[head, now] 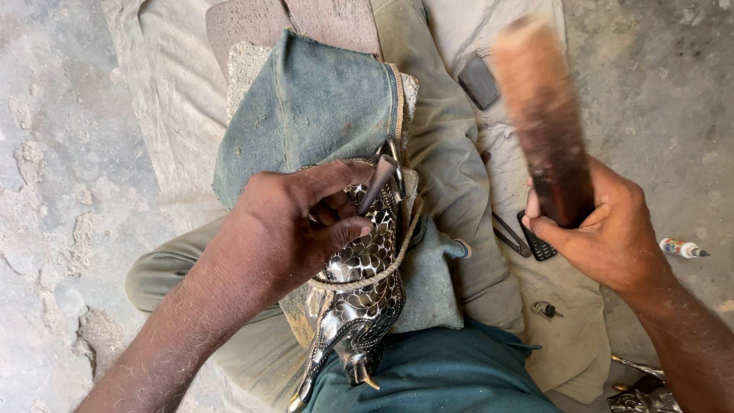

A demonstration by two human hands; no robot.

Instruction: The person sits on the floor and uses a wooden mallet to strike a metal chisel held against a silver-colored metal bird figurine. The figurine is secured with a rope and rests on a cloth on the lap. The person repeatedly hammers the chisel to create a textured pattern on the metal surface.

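Observation:
My left hand [294, 226] pinches a short metal punch [376, 183] and sets its tip on a shiny embossed metal figure [359, 294] with a scale pattern. The figure lies on blue cloth [313, 103] over a stone block in my lap, with a rope [397, 252] looped across it. My right hand [604, 222] grips a thick wooden mallet [543, 115], raised and blurred above the lap to the right of the punch.
A dark phone [537, 243], a pair of pliers [511, 235], keys [546, 310] and a dark flat block [479, 79] lie on the beige cloth at right. A small glue tube [683, 248] rests on the concrete floor. Another shiny metal piece [646, 394] shows at bottom right.

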